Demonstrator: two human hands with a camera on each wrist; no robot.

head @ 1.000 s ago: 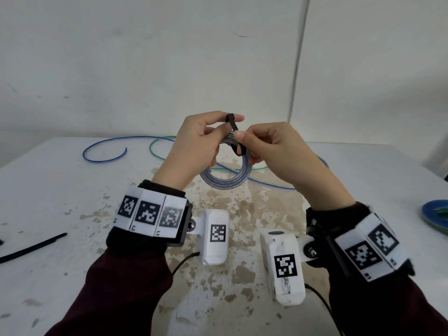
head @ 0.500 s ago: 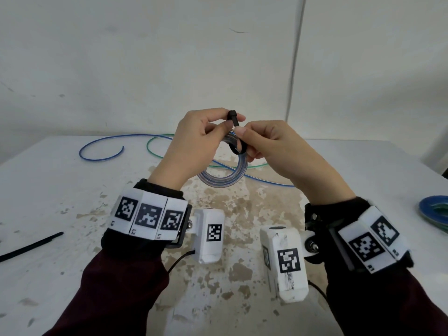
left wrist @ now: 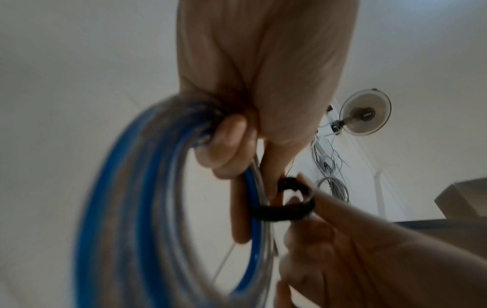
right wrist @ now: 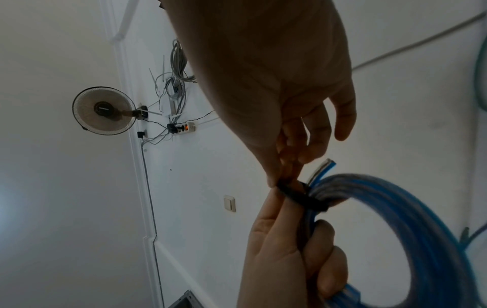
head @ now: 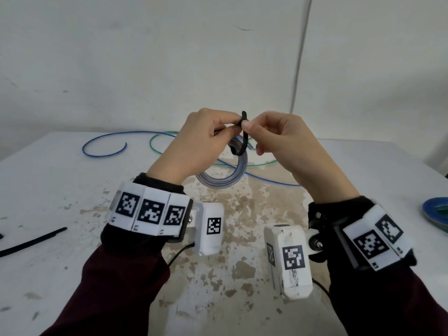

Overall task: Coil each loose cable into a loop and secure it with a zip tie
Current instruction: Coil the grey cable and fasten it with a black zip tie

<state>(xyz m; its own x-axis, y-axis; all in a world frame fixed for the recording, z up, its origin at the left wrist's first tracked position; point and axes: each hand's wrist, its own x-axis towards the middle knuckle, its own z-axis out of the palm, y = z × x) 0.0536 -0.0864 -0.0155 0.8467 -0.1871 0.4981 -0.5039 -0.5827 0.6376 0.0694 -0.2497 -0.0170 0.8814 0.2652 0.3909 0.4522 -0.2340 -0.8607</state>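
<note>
A coiled blue-and-clear cable [head: 228,180] hangs above the table from my left hand [head: 231,123], whose fingers [left wrist: 231,145] curl round its top strands. A black zip tie [head: 243,139] loops around the coil's upper right part. My right hand [head: 248,124] pinches the tie just below its upstanding end, thumb tip against my left fingertips. In the left wrist view the zip tie [left wrist: 279,212] rings the strands of the coil [left wrist: 147,187]. In the right wrist view the zip tie [right wrist: 303,198] crosses the coil [right wrist: 395,208] between both hands.
A loose blue cable [head: 104,154] and a green cable [head: 155,146] lie on the far part of the white table [head: 48,202]. A spare black zip tie [head: 31,241] lies at the left edge. A blue dish [head: 436,212] sits at the right edge.
Both hands have risen a little with the coil. My right fingers have slid up the zip tie from the coil's side to its top, meeting my left fingertips.
</note>
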